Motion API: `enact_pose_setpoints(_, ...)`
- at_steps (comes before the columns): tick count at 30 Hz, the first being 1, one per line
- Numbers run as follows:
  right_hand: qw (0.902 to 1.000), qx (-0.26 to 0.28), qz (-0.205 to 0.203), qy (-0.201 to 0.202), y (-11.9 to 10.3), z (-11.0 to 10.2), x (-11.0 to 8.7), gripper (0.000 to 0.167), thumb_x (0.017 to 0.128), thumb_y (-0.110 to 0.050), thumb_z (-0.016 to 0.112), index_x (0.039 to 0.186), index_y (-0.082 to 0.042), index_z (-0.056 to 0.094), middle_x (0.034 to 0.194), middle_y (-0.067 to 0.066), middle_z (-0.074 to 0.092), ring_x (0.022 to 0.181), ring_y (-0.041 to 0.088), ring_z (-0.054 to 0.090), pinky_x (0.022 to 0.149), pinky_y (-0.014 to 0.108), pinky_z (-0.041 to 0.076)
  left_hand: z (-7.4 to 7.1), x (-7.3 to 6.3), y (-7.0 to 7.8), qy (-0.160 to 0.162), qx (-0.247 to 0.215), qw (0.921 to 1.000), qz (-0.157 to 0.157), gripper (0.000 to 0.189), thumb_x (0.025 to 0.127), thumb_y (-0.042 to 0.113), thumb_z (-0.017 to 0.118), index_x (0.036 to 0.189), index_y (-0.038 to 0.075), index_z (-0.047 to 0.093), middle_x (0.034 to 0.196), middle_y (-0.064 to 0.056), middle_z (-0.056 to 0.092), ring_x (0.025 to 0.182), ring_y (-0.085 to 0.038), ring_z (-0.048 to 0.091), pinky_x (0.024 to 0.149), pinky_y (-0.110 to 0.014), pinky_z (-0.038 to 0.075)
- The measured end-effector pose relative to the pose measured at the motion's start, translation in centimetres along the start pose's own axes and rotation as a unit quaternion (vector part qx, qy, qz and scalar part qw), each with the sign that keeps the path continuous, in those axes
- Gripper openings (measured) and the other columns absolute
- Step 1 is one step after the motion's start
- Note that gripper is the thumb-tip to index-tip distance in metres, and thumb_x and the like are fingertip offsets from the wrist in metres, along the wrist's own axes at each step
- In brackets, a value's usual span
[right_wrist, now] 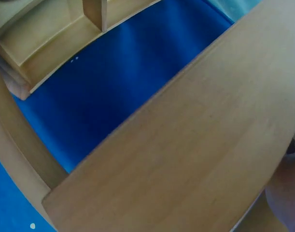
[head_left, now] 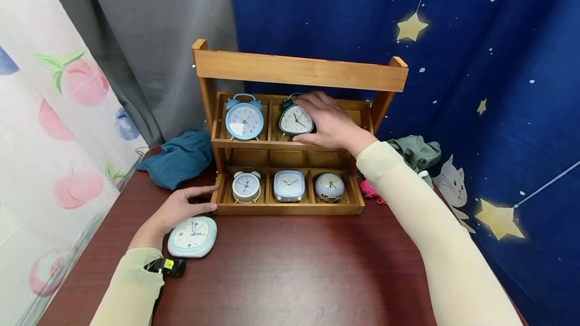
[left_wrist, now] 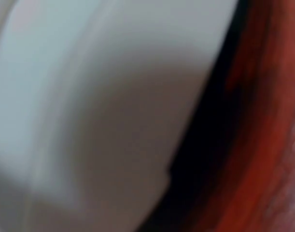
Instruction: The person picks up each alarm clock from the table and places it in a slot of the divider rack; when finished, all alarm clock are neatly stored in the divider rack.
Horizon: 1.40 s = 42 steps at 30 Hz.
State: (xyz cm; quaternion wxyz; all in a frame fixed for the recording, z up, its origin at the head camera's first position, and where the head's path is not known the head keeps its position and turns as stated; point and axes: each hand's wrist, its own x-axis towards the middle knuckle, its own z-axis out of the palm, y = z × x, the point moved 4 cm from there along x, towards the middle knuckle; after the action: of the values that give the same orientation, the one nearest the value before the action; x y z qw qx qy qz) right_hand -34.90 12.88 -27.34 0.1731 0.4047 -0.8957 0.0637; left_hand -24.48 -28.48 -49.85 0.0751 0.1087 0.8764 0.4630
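Note:
My right hand (head_left: 328, 122) reaches into the upper tier of the wooden shelf (head_left: 299, 70) and holds a dark green, rounded-triangle alarm clock (head_left: 296, 118) in the middle compartment. Its fingers lie over the clock's upper right and the thumb is at the lower right. Only a bit of that hand shows in the right wrist view, beside a shelf board (right_wrist: 186, 140). My left hand (head_left: 176, 209) rests its fingertips at the left end of the lower tier. Below it a pale mint alarm clock (head_left: 193, 237) lies face up on the table; its pale side fills the left wrist view, blurred.
A blue twin-bell clock (head_left: 244, 120) stands upper left. The lower tier holds a white twin-bell clock (head_left: 246, 186), a lavender square clock (head_left: 289, 185) and a round lavender clock (head_left: 329, 186). Teal cloth (head_left: 178, 160) and green cloth (head_left: 414, 152) flank the shelf.

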Motion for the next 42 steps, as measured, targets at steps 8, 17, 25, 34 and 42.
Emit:
enact_pose_setpoints(8,0.9996,-0.014,0.016,-0.019,-0.2,0.5,-0.1,0.097,0.102,-0.070,0.069,0.174,-0.015,0.036,0.173,0.009,0.038,0.159,0.035,0.031,0.132,0.062,0.025,0.0,0.1,0.0,-0.003,0.002,1.0000,0.002,0.072,0.097,0.055,0.085,0.160,0.028,0.064,0.166,-0.011,0.056,0.156,-0.039,0.044,0.124,-0.068,0.037)
enact_pose_setpoints(17,0.9989,0.014,0.042,-0.012,-0.7,0.8,-0.2,0.097,0.101,-0.067,0.072,0.174,-0.014,0.037,0.174,0.008,0.034,0.159,0.034,0.028,0.133,0.062,0.020,0.1,0.1,0.0,-0.001,0.004,1.0000,-0.002,0.072,0.097,0.055,0.085,0.160,0.028,0.064,0.167,-0.011,0.055,0.157,-0.039,0.044,0.124,-0.068,0.037)
enact_pose_setpoints(25,0.9981,0.046,0.038,-0.010,-0.6,0.6,-0.3,0.100,0.099,-0.069,0.076,0.175,-0.016,0.037,0.173,0.006,0.034,0.159,0.033,0.026,0.133,0.062,0.019,0.0,0.0,0.0,-0.001,-0.002,1.0000,-0.001,0.071,0.097,0.054,0.086,0.160,0.029,0.064,0.167,-0.009,0.055,0.157,-0.039,0.043,0.124,-0.068,0.036)
enact_pose_setpoints(34,0.9963,0.077,0.037,-0.007,-0.8,0.7,-0.8,0.101,0.097,-0.071,0.076,0.175,-0.017,0.038,0.174,0.006,0.034,0.163,0.031,0.023,0.134,0.061,0.016,0.1,-0.2,-0.1,-0.002,-0.009,0.9999,0.004,0.070,0.098,0.051,0.086,0.160,0.027,0.064,0.166,-0.010,0.056,0.156,-0.039,0.045,0.123,-0.067,0.039)
enact_pose_setpoints(42,0.9873,0.111,-0.011,0.113,-4.7,1.2,-3.5,0.096,0.097,-0.051,0.086,0.168,-0.001,0.043,0.171,0.018,0.040,0.161,0.036,0.029,0.132,0.062,0.021,0.0,-0.1,0.0,-0.002,-0.009,1.0000,0.003,0.070,0.097,0.053,0.086,0.159,0.029,0.065,0.167,-0.009,0.056,0.157,-0.038,0.043,0.124,-0.068,0.037)
